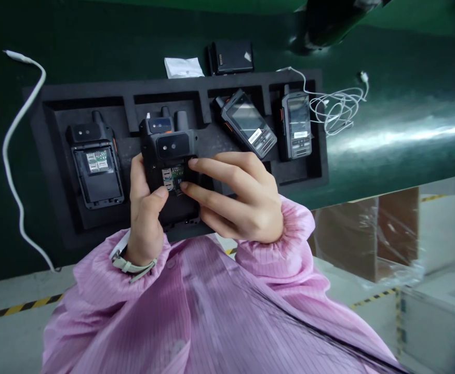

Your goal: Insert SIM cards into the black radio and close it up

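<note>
While the left hand (pixel 145 221) has its grip closed along the side of a black handset (pixel 172 176), thumb over the open back, the right hand (pixel 243 200) reaches across with its fingers (pixel 212 174) slightly spread. Two of its fingertips are at the card slots, by a small dark piece; whether that grip has hold of it, I cannot tell. The handset is raised above the black tray (pixel 95 89), close to the near edge of the green bench (pixel 391 161), camera panel pointing away from that edge.

Behind it, partly hidden, a second handset (pixel 160 124) sits in the tray. To the left lies another opened handset (pixel 97 161), its circuit board bare; to the right, two lie screen up, one slanted (pixel 246 123) and one nearly straight (pixel 297 124).

Past the tray's far side are a white packet (pixel 183 67) and black battery packs (pixel 233 57). A white cable (pixel 11 176) curves down left to the bench's near edge; a tangled one (pixel 340 109) lies right of the tray.
</note>
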Demonstrator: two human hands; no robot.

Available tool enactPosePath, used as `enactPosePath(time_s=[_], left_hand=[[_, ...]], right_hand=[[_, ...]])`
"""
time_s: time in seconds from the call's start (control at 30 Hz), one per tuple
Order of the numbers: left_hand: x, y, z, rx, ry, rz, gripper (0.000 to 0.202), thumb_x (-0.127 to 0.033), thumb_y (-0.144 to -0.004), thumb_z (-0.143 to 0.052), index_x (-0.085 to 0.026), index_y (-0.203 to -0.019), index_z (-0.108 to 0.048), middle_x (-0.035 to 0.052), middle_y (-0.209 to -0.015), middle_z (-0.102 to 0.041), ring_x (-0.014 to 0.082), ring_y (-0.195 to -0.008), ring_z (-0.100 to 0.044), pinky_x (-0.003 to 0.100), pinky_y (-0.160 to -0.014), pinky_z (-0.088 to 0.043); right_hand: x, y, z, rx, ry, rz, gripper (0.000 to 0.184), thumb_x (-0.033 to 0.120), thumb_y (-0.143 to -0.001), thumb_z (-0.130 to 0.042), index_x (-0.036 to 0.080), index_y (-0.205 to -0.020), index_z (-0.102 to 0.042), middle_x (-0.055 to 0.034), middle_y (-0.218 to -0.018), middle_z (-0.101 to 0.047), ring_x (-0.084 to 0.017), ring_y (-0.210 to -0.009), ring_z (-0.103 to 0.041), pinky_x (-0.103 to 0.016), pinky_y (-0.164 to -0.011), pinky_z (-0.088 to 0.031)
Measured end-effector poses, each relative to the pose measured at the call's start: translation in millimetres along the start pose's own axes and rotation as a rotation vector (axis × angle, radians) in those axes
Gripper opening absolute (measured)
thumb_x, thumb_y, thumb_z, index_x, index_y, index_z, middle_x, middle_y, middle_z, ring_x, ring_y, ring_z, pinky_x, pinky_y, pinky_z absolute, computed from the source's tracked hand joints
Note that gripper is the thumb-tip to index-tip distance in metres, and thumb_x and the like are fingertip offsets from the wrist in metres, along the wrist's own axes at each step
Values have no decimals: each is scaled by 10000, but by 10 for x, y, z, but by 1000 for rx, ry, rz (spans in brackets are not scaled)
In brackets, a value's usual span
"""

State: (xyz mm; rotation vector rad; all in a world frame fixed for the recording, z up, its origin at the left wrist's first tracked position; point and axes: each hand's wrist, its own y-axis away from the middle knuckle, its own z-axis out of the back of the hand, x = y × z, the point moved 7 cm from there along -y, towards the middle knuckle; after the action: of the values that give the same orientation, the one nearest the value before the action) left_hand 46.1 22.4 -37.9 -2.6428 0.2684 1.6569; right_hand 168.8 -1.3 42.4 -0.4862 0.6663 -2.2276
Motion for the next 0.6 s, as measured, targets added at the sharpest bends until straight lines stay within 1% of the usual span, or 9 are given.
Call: enactPosePath(time_s=[0.1,0.17,0.3,0.37,0.47,0.6], left_hand=[[-9,-3,6,-12,91,-59,383,-362,-875,-572,-309,-1253,-605,1,-1282,-686,283,-1340,-572,405,-1064,-527],[4,-7,6,-15,99,-50,391,-371,-865,-595,-308,-1250,-613,7,-1293,-684,297,-1341,-566,406,-1062,-522],[13,-13,9,-33,82,-6,406,-395,-848,-613,-308,-1244,-618,17,-1303,-683,319,-1352,-553,410,-1041,-526],[-2,-18,10,-43,76,-12,404,-393,-835,-615,-307,-1230,-622,19,-1291,-688,320,-1340,-558,410,-1019,-533],[-20,-24,-6,-34,104,-28,413,-346,-820,-607,-299,-1230,-624,21,-1242,-701,314,-1300,-580,416,-988,-539],[-2,-23,-6,-38,93,-5,402,-344,-824,-610,-293,-1223,-617,30,-1227,-701,315,-1280,-588,419,-972,-541]], right_hand=[[4,-7,3,-19,-19,18,206,136,-944,-546,109,-1067,-708,-144,-1210,-671,-241,-1008,-611,-396,-760,-597],[-3,-6,-5,-26,-32,16,204,125,-934,-558,102,-1074,-705,-156,-1198,-677,-243,-1002,-614,-397,-760,-596],[-14,-6,-26,-7,-22,-9,188,149,-950,-569,151,-1084,-701,-131,-1197,-690,-239,-999,-619,-396,-749,-601],[-6,-15,-18,1,-17,-5,179,154,-949,-582,135,-1075,-708,-139,-1193,-684,-239,-1004,-619,-392,-761,-601],[12,-33,-5,22,-2,15,186,153,-948,-585,106,-1069,-719,-149,-1180,-672,-239,-1002,-615,-382,-779,-603],[13,-41,1,38,18,19,183,169,-968,-576,126,-1082,-713,-136,-1185,-673,-234,-1010,-609,-382,-767,-616]])
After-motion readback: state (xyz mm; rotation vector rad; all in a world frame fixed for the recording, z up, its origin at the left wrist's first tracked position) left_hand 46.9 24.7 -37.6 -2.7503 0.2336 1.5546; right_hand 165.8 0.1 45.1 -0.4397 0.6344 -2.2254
